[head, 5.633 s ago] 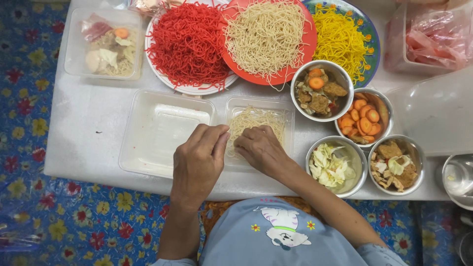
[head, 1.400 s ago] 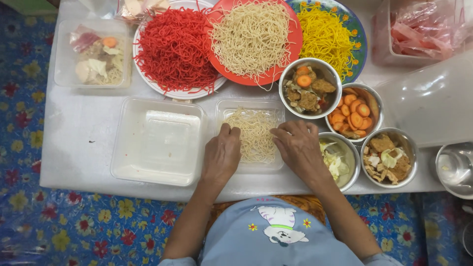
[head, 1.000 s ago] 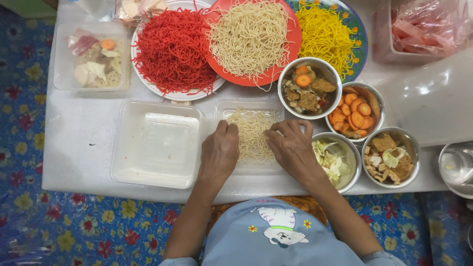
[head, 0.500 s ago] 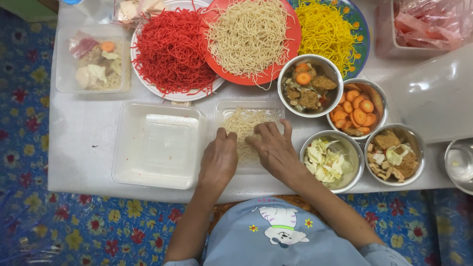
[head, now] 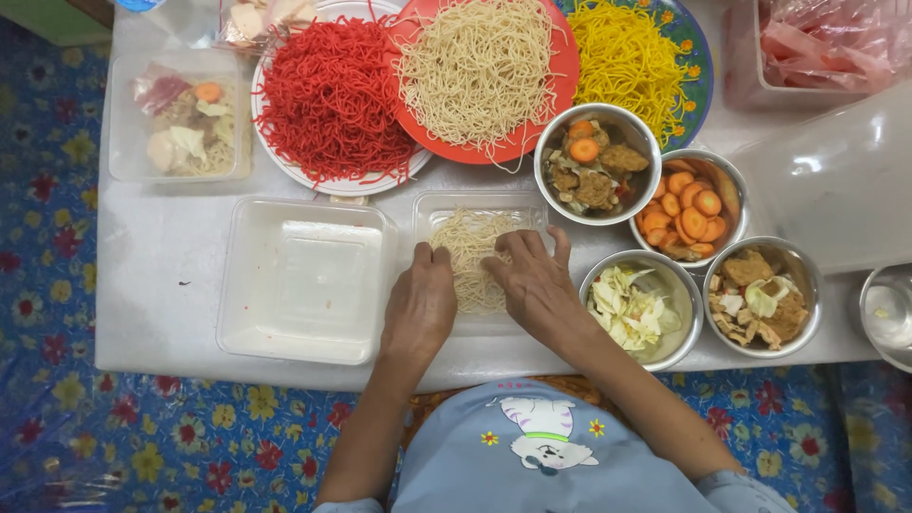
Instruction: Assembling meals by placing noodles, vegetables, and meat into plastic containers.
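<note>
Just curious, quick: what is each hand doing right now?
Left hand: open, fingers flat on pale noodles in the clear plastic container.
Right hand: open, fingers spread over them, holding nothing.

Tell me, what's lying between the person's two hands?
In the head view, pale noodles in a clear plastic container lie between the left hand and right hand; both hands rest on them.
</note>
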